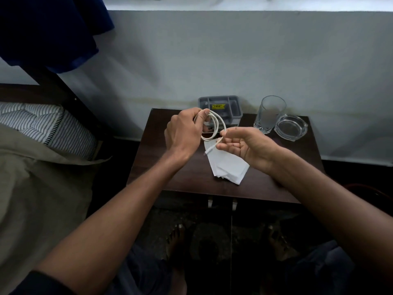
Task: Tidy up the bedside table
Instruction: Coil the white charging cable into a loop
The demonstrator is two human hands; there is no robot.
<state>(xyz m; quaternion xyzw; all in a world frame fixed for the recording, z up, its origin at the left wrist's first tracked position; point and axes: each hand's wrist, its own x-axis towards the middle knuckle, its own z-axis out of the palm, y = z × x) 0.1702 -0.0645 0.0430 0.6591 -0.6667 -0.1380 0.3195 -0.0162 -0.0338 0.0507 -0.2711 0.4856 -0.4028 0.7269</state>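
Above the dark wooden bedside table (170,171), both hands hold a white cable (220,122) wound into loops. My left hand (184,135) grips the loops at their top. My right hand (244,146), palm up, pinches the cable near its free end, and the plug hangs just below the fingers. Under the hands lies a small pile of white paper slips (228,167) on the table. A grey plastic organiser tray (232,107) with a yellow label stands at the table's back edge, partly hidden by my left hand.
An empty drinking glass (269,114) and a clear glass ashtray (290,127) stand at the back right of the table. A bed with a striped mattress (49,126) and a beige sheet lies to the left. My bare feet are on the floor below.
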